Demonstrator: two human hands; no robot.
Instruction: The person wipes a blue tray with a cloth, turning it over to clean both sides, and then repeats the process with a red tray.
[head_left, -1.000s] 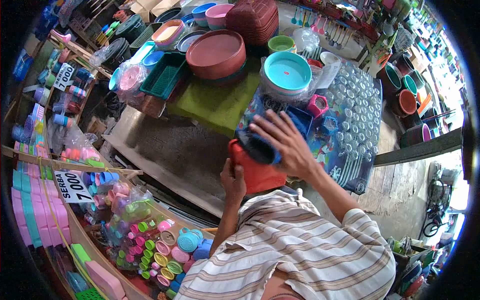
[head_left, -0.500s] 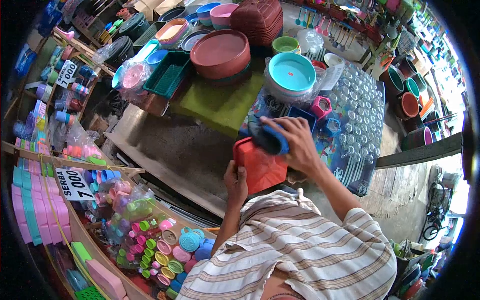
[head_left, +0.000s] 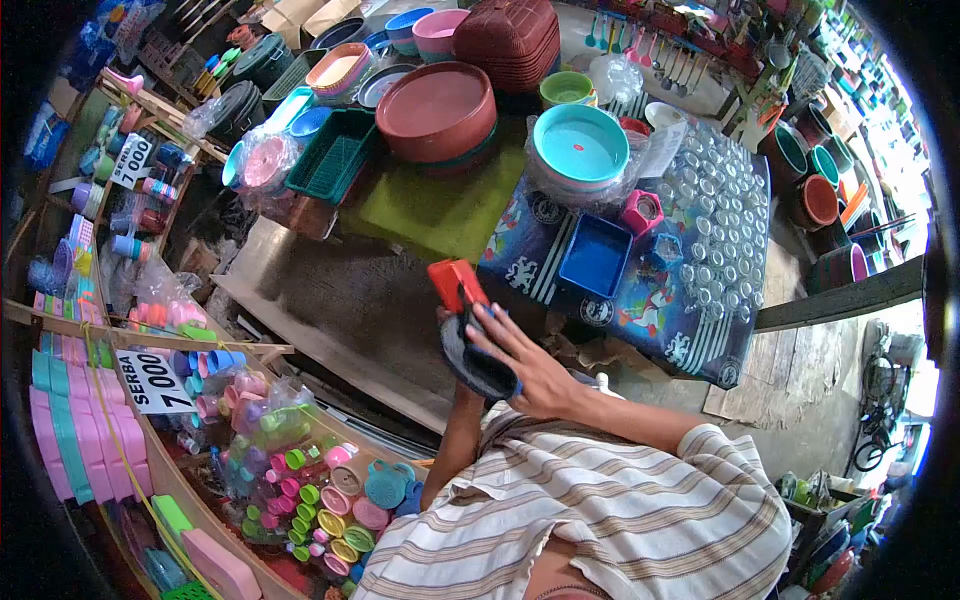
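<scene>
A red plastic container is tilted in front of my body, with only one end showing above a dark grey and blue cloth. My right hand presses the cloth against the container, its fingers lying over the fabric. Mostly hidden behind the cloth, my left hand supports the container from the left and below. On the table to the right sits a blue rectangular tray, apart from both hands. Beside it are a pink faceted container and a blue clear one.
A patterned tablecloth carries rows of clear glass items and a stack of turquoise basins. Brown round basins and a green basket stand further back. Colourful cups fill the shelf at left.
The red container has turned and moved left, mostly behind the cloth. My right hand has come down and left with the cloth, uncovering the blue tray on the table.
</scene>
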